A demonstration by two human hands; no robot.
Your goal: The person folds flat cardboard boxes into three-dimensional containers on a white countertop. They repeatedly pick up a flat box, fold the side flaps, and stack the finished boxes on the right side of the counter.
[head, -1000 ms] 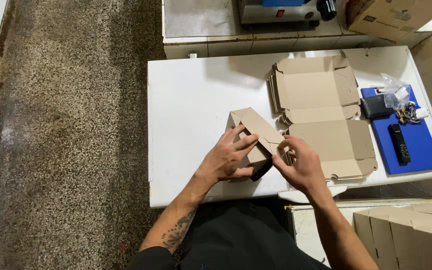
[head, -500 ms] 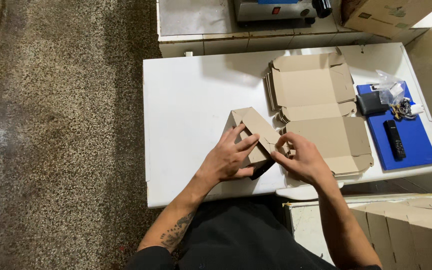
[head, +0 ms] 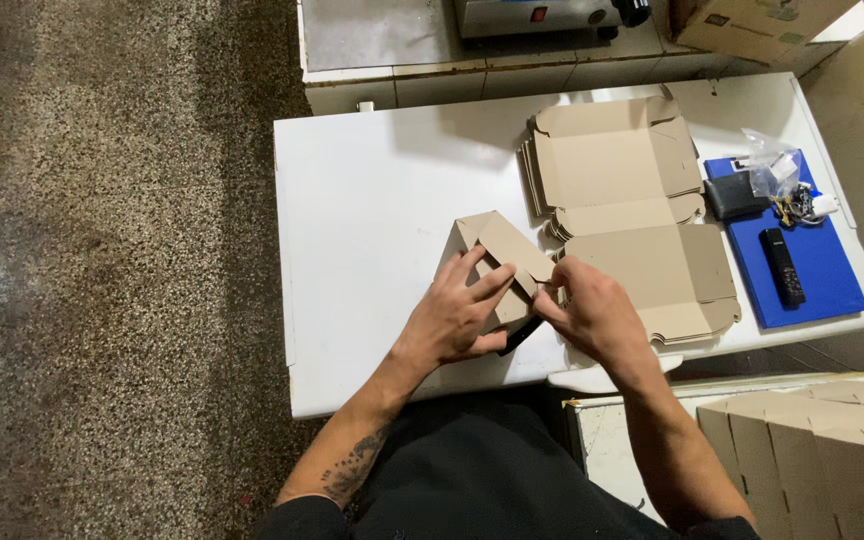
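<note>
Small box: a half-folded brown cardboard box (head: 500, 262) sits on the white tabletop (head: 372, 220) near its front edge, just left of the flat stack, close to the person's body so both hands reach it without stretching.
Left hand: the left hand (head: 454, 318) lies spread over the box's near side, fingers (head: 482, 282) apart and pressing on the cardboard, seemingly to pin the walls down while the other side is worked.
Right hand: the right hand (head: 594, 310) meets the box's right end, fingers curled together and pinching a flap there; the exact contact is hidden under the knuckles.
Dark item: something thin and black (head: 518, 334) shows under the box between the 2 hands; I cannot tell what it is.
Flat stack: a pile of unfolded box blanks (head: 622, 190) lies just right of the box, within easy reach of the right hand.
Blue board: a blue board (head: 820, 262) at the right end of the tabletop carries a black remote-like bar (head: 782, 266), a dark wallet (head: 734, 194) and a clear bag with keys (head: 782, 180), kept well apart from the folding area.
Finished boxes: a row of assembled brown boxes (head: 812, 450) stands lower right, beside the person's right arm.
</note>
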